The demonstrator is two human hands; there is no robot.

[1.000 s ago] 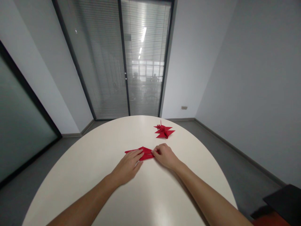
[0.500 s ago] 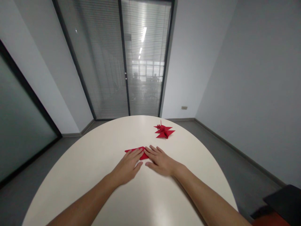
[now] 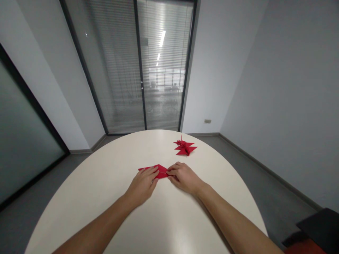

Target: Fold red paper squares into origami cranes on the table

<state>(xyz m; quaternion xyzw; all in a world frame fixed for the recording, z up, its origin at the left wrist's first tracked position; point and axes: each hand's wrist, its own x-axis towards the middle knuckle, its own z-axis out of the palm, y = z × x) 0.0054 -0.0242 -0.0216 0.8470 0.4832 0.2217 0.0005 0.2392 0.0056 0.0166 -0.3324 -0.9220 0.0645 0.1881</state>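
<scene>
A folded piece of red origami paper [image 3: 162,171] lies flat on the white table, long and pointed toward the left. My left hand [image 3: 143,181] rests over its left part with the fingers stretched out, pressing it down. At the paper's right end, my right hand [image 3: 182,176] has its fingers and thumb closed on the tip. The fingers cover part of both ends. Beyond my right hand lie several red folded paper cranes [image 3: 184,147], clustered together and touching.
The round white table [image 3: 100,197] spans the foreground. A glass door with blinds [image 3: 164,88] stands behind it, and a grey wall [image 3: 291,88] runs along the right. A dark chair [image 3: 320,225] with an orange-red part is at the lower right.
My right hand has gone from lying flat with spread fingers to pinching the paper's right tip. My left hand has shifted slightly left, and more of the paper's middle shows.
</scene>
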